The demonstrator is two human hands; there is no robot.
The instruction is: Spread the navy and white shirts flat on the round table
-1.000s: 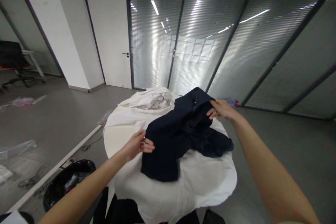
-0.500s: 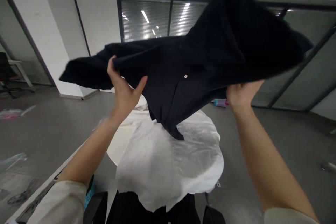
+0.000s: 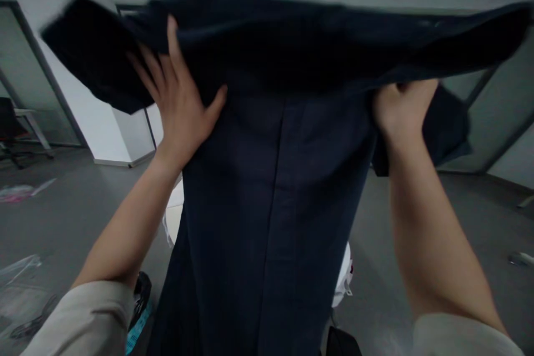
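Observation:
A dark navy button-front shirt (image 3: 250, 178) is spread wide in front of me, its body hanging down with the front placket facing me. On its left part lies my left hand (image 3: 179, 94), fingers stretched and spread against the cloth, thumb out to the side. My right hand (image 3: 403, 108) is closed on the cloth at the right shoulder area, its fingertips hidden. The sleeves stick out to either side, blurred at the edges. Behind the shirt, a white cloth (image 3: 342, 278) shows only at its edge.
A round pale tabletop (image 3: 173, 222) peeks out left of the shirt. Clear plastic wrapping (image 3: 20, 267) lies at far left, and a black office chair (image 3: 8, 128) stands in the back. A black and blue item (image 3: 139, 311) is by my left elbow.
The shirt has swung from bunched and nearly level to hanging open lengthwise, covering most of the white cloth. Both hands have risen, and the left fingers have spread.

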